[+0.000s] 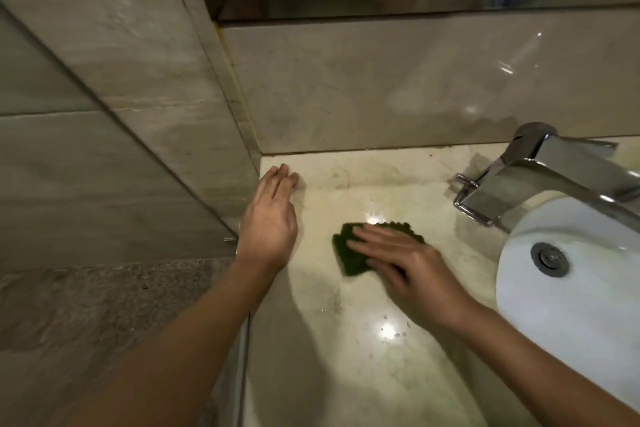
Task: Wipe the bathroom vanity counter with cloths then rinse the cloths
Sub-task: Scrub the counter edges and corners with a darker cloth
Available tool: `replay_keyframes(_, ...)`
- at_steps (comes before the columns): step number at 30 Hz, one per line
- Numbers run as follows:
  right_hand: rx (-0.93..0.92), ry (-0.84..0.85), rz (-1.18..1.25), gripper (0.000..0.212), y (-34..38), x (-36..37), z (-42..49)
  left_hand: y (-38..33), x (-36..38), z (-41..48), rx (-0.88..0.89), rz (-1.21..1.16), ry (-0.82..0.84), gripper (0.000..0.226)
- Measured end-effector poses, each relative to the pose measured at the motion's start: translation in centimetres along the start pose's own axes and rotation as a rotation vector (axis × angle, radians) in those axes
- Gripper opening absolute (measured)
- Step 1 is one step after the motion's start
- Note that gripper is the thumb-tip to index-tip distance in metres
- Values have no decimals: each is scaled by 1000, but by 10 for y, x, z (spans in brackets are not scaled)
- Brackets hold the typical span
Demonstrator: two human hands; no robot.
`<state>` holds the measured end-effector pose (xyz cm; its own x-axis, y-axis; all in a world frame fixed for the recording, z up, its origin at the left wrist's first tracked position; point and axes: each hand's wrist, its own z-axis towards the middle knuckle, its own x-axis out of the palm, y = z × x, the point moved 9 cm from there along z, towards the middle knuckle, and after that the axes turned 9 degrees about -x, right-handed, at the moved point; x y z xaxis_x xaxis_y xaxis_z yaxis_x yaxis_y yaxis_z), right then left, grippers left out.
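Dim warm light, glare spots on the wet counter (346,374), blurred right hand (408,267), wide-angle bending at edges.

My left hand (268,222) lies flat by the grey stone side wall (166,135), which closes that side. My right hand (408,270) presses the dark green cloth (349,253) mid-counter. Bare cream marble counter (346,374) lies open toward me and back to the splashback. The chrome faucet (540,180) and white round basin (568,308) block the right.
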<state>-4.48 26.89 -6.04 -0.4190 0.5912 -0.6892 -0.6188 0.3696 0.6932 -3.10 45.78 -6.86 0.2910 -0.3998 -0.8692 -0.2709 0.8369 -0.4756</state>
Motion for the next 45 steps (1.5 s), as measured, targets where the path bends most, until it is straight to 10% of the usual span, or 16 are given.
replay_keyframes(16,166,-224,-83,39,-53,-51,18,3,3,1,22,-3,-24,45)
replay_keyframes(21,39,-7,11,40,-11,-17,-50,0,0,-6,58,38,1,47)
replay_keyframes(27,190,-224,-84,41,-58,-61,-18,-1,3,-2,56,6,-13,44)
replay_keyframes(45,12,-35,-21,42,-26,-49,-90,-10,-9,-34,100,51,73,42)
